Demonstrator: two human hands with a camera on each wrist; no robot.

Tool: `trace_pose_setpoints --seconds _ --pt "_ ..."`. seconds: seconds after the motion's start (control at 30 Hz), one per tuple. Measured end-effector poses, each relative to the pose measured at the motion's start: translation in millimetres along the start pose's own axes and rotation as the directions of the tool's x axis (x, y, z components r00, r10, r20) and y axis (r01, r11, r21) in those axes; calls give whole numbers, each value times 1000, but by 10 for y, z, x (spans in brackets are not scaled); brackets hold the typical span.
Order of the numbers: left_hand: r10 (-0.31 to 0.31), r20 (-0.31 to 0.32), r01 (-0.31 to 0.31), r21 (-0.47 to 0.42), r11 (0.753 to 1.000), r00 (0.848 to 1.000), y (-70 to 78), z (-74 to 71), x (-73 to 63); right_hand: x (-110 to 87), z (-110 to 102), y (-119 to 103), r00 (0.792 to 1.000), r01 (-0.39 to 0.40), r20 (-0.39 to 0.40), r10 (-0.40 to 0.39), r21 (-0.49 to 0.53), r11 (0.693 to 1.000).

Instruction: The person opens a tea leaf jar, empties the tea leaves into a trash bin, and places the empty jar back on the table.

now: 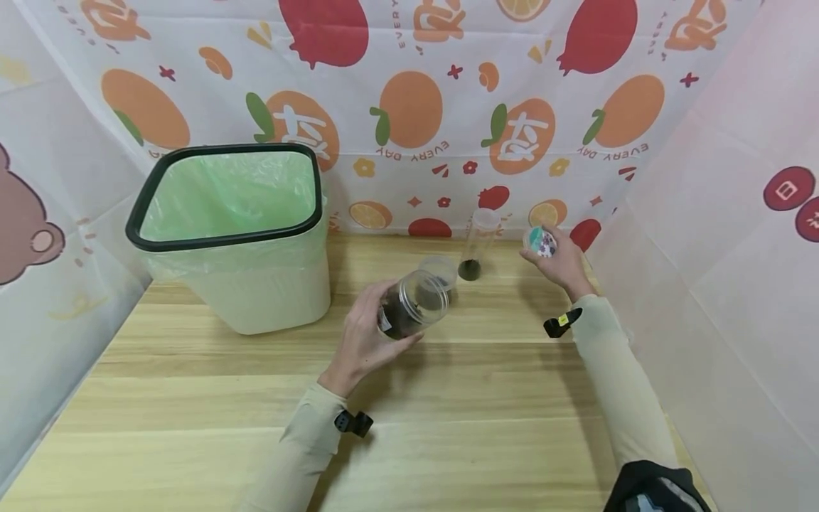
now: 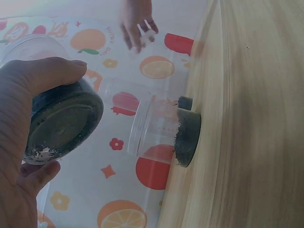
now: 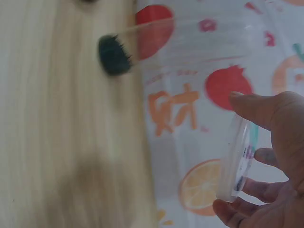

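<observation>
My left hand (image 1: 366, 343) grips a clear jar (image 1: 398, 311) above the table, tilted with its uncovered mouth toward the right. Dark loose matter lies inside it, and the left wrist view shows the jar's dark base (image 2: 64, 126). Between the fingers and thumb of my right hand (image 1: 566, 262) is a round lid (image 1: 542, 242) with a colourful label, held up near the back wall. Beyond the held jar stands a second clear jar (image 2: 159, 130), dark matter at its bottom. Right of that, a tall narrow clear container (image 1: 470, 267) stands upright, also dark at the bottom.
A cream bin (image 1: 288, 299) with a black rim and green liner stands at the back left of the wooden table (image 1: 211, 398). Fruit-printed cloth (image 1: 409, 114) hangs along the back, and pale sheets close off both sides.
</observation>
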State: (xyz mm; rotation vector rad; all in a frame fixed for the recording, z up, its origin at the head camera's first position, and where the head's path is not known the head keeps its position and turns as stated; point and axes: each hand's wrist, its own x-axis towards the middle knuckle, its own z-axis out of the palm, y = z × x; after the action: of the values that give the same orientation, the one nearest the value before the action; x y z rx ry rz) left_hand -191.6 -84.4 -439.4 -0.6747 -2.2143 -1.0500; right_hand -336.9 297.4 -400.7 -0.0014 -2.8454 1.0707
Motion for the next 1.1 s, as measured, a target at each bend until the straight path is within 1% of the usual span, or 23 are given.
trace_pose_setpoints --seconds 0.1,0.23,0.37,0.47,0.6,0.67,0.8,0.93,1.1 --pt "6 -5 -6 -3 1000 1000 6 7 7 80 56 93 1000 -14 15 14 -11 1000" --pt "9 -22 -9 -2 1000 1000 13 1 4 162 153 185 1000 14 14 -13 -55 998" --pt "12 -34 -12 0 1000 999 11 -1 5 190 234 259 999 28 21 -26 -108 994" --pt "8 -31 -8 -3 1000 999 10 -5 2 177 289 306 999 -2 48 8 -122 992" --pt "4 -33 -5 -6 1000 999 13 -17 -1 136 345 356 995 -57 77 65 -100 993" --pt "6 -37 -7 -7 1000 999 14 -21 2 115 364 379 993 -70 87 78 -93 993" --pt "11 -39 -11 -4 1000 999 19 -25 9 102 403 434 991 -84 91 94 -107 991" --pt "11 -36 -11 2 1000 999 20 -27 6 109 456 525 993 -79 81 89 -124 989" --pt "13 -41 -13 6 1000 999 27 -25 3 129 512 633 990 -101 90 112 -116 988"
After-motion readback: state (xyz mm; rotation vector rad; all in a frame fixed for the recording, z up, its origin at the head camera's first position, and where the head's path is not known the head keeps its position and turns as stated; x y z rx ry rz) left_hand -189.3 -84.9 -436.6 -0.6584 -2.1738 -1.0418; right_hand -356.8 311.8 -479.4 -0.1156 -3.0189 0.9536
